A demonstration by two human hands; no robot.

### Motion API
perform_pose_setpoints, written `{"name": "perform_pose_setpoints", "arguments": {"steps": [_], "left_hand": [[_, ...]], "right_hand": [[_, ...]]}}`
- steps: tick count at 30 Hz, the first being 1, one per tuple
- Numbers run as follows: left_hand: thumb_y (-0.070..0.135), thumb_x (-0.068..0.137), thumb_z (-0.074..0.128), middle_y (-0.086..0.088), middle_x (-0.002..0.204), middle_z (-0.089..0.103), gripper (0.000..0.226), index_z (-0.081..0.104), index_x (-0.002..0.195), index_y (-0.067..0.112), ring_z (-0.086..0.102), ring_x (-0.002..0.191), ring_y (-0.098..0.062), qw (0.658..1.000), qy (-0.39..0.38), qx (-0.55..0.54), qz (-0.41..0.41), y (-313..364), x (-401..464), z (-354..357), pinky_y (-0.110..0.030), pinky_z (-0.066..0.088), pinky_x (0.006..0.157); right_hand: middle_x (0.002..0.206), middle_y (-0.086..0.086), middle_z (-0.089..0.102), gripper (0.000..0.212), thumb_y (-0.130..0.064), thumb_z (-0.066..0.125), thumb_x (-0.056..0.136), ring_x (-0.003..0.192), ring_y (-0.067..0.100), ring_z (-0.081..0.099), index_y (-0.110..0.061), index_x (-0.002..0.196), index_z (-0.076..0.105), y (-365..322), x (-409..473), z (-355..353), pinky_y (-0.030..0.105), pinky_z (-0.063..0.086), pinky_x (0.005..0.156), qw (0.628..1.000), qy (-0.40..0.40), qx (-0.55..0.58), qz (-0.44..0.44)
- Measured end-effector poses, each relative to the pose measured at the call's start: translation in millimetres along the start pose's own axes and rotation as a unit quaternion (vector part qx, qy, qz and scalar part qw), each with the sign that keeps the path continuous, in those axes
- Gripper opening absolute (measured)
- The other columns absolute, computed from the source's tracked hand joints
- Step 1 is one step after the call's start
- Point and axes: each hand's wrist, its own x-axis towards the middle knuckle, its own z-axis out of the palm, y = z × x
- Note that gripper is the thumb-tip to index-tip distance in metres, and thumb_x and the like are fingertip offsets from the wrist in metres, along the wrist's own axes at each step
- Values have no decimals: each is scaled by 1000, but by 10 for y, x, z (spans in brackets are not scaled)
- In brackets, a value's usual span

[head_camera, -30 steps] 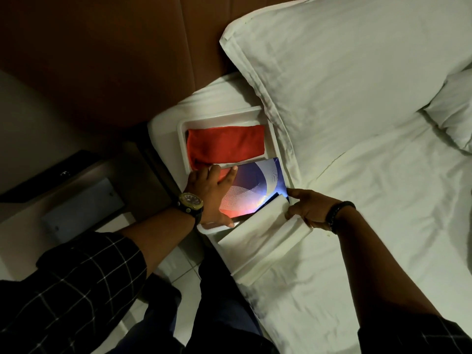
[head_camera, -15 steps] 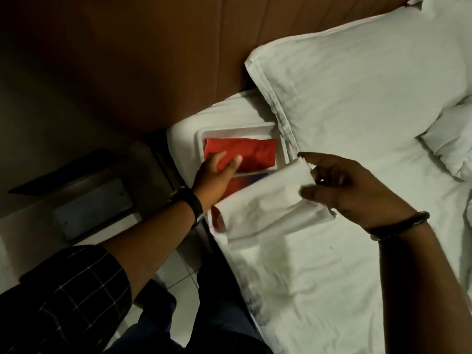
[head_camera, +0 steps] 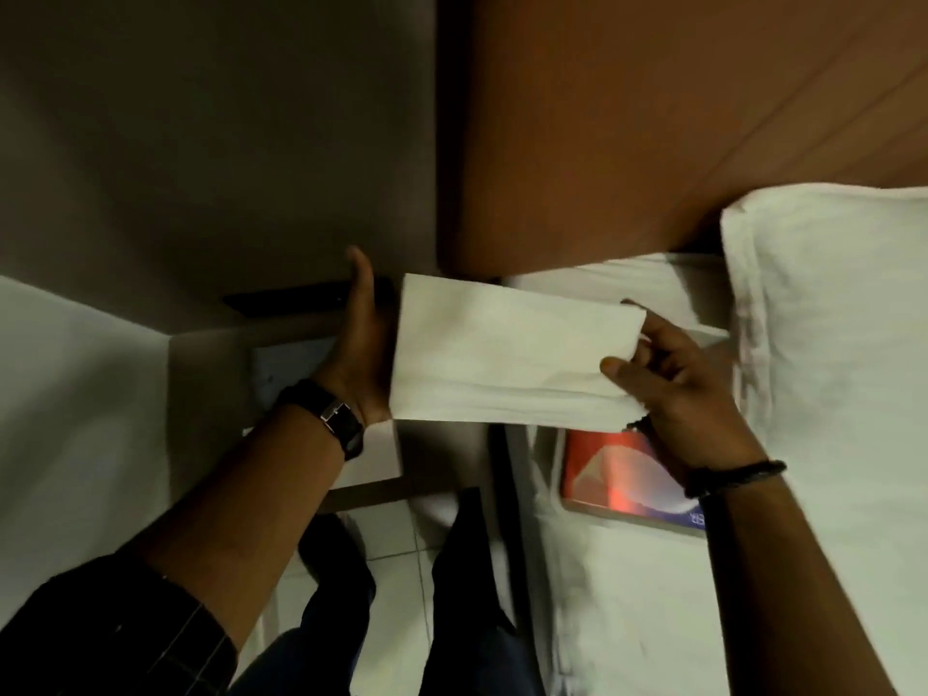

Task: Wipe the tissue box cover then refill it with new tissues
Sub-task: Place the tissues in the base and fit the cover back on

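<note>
while hands (head_camera: 364, 344) (head_camera: 673, 374) hold tissues (head_camera: 507, 359), packet (head_camera: 622, 479) lies below.

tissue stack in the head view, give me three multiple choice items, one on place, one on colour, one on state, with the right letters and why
1. Where is the tissue stack?
A. lying flat on the bed
B. held up between both hands
C. inside a drawer

2. What colour is the wristband on the right arm?
A. black
B. yellow
C. white

3. How does the left hand meet the stack?
A. balled in a fist away from it
B. pinching one corner
C. flat, fingers straight, against its left end

Answers:
1 B, the stack hangs in the air with the left hand at one end and the right hand at the other.
2 A, the band shows dark black at the wrist.
3 C, the palm stands upright along the stack's edge.
</note>
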Motion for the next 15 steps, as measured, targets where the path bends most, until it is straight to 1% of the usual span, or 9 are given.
{"name": "perform_pose_setpoints", "arguments": {"steps": [2,4,5,6,8,9,11,13,15], "left_hand": [[90,73,32,-13,117,70,98,66,123,13,66,108,-31,998,-45,-33,6,31,-153,-179,-44,54,87],[81,77,43,-16,112,71,87,66,123,11,69,100,-33,999,-20,-25,-27,12,-306,-472,-42,57,79],[76,78,50,-15,113,71,79,67,122,14,69,100,-32,1000,9,-6,-27,-48,-357,-638,-41,57,77],[70,77,56,-13,116,70,69,69,119,18,68,104,-31,997,69,20,-14,-139,-390,-781,-41,58,77],[55,76,67,-9,120,69,51,71,115,24,66,110,-29,983,176,54,8,-288,-436,-1163,-42,58,80],[48,77,70,-7,120,69,46,69,117,25,65,112,-29,974,218,64,13,-352,-458,-1350,-44,57,83],[38,74,73,-4,118,70,48,65,120,28,64,113,-30,956,281,83,8,-432,-505,-1663,-49,55,89],[34,74,74,-4,114,71,45,65,117,29,65,109,-28,940,327,101,2,-456,-530,-1961,-49,54,89],[28,82,70,-4,112,72,34,66,116,26,67,104,-25,926,360,113,5,-415,-514,-2262,-43,56,81]], "right_hand": [[109,5,71,55,4,57,89,97,21,67,-21,137,49,241,81,176,35,57,71,999,-5,-36,23],[108,22,63,56,-1,60,90,93,25,61,-30,136,49,487,161,399,48,52,74,997,-12,-73,39],[112,27,61,56,-2,61,90,90,24,59,-34,135,50,612,201,522,46,51,70,995,-13,-86,47],[112,25,63,56,-1,61,90,86,21,61,-35,133,51,737,231,631,38,51,63,994,-14,-95,54],[108,12,71,53,2,59,90,84,16,67,-29,133,52,1044,308,857,23,50,55,992,-26,-102,68],[107,7,72,53,4,58,90,87,16,68,-23,135,51,1197,344,970,21,51,58,991,-32,-106,78],[103,1,73,57,5,58,90,92,19,68,-20,140,46,1449,418,1166,31,55,67,989,-36,-107,99],[103,6,71,59,3,58,90,94,27,67,-24,142,44,1709,550,1395,48,57,73,986,-48,-113,110],[104,5,71,60,1,58,91,93,26,69,-28,142,43,1960,712,1635,49,59,63,984,-62,-120,116]]}}
